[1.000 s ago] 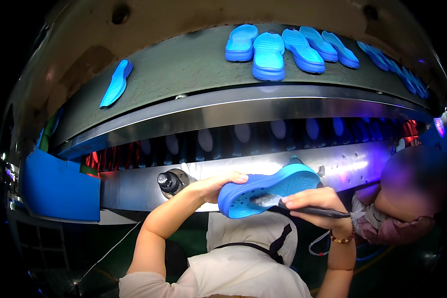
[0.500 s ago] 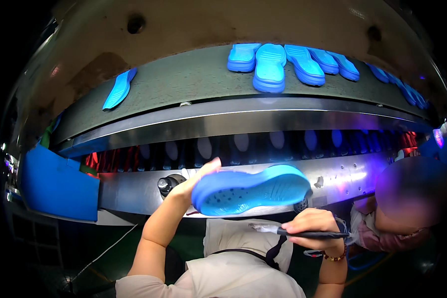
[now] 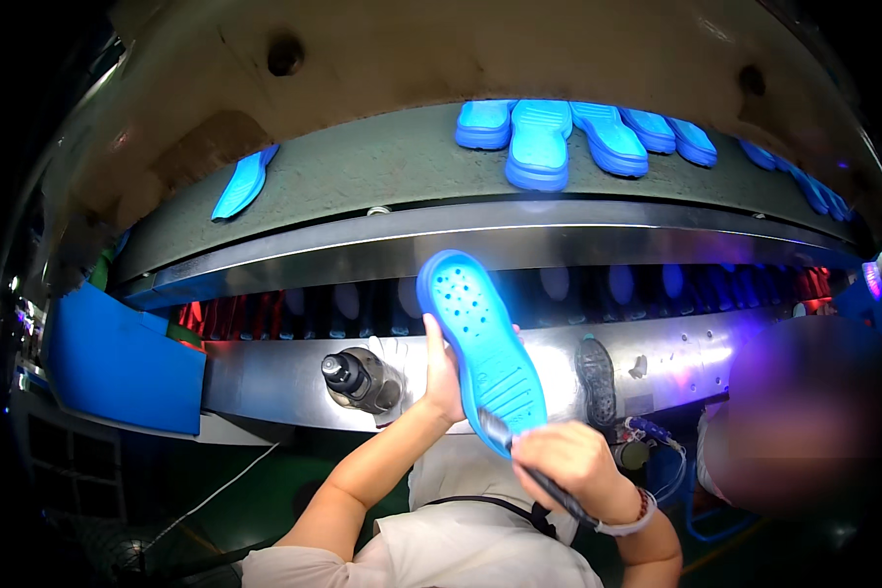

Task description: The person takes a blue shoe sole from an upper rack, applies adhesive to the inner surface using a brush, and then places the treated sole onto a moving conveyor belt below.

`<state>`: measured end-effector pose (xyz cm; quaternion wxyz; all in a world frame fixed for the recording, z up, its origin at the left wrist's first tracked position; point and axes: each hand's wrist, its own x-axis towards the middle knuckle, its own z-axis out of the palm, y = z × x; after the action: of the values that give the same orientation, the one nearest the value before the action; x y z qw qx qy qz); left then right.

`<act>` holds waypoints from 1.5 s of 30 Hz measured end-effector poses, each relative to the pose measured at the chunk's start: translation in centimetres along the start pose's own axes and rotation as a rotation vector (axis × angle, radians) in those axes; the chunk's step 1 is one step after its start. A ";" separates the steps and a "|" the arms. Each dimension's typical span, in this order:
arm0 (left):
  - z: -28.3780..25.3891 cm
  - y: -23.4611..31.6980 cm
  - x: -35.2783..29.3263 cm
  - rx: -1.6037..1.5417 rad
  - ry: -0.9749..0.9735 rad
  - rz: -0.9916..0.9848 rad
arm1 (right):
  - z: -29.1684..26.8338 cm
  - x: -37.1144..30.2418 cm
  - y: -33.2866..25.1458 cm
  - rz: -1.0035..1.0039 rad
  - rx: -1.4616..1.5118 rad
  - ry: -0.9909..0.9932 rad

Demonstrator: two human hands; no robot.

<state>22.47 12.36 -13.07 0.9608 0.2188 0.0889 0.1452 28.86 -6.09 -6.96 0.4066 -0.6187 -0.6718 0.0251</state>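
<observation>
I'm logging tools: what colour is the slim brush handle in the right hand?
The slim handle is black; head view shows it best.

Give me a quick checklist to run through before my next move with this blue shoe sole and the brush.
1. Left hand gripping the blue shoe sole: ok.
2. Brush held in the right hand: ok.
3. Bristles over the sole's near end: ok.
4. Bristles pressing on the surface: cannot tell.
5. Sole's surface evenly covered: cannot tell.
6. Dark sole on the metal ledge clear of both hands: ok.
</observation>
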 end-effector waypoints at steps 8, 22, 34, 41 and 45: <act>2.7 -1.1 -0.2 -0.077 -0.087 -0.010 | -1.9 1.5 2.6 0.135 0.324 0.159; 4.2 2.8 0.6 0.027 -0.188 0.126 | -2.5 -1.4 4.6 0.168 0.894 0.054; 3.6 -0.8 -0.7 -0.044 -0.038 0.008 | -0.1 -1.3 2.0 0.238 0.689 0.277; 3.9 -0.3 0.7 -0.106 -0.040 0.064 | -1.3 0.2 1.5 0.154 0.525 0.186; 4.6 0.2 0.8 -0.082 0.019 0.077 | -3.0 0.0 4.2 0.226 0.450 0.360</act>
<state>24.21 11.00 -8.97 0.9618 0.1809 0.0836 0.1875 33.98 -6.52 -7.25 0.6406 -0.5783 -0.4934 0.1081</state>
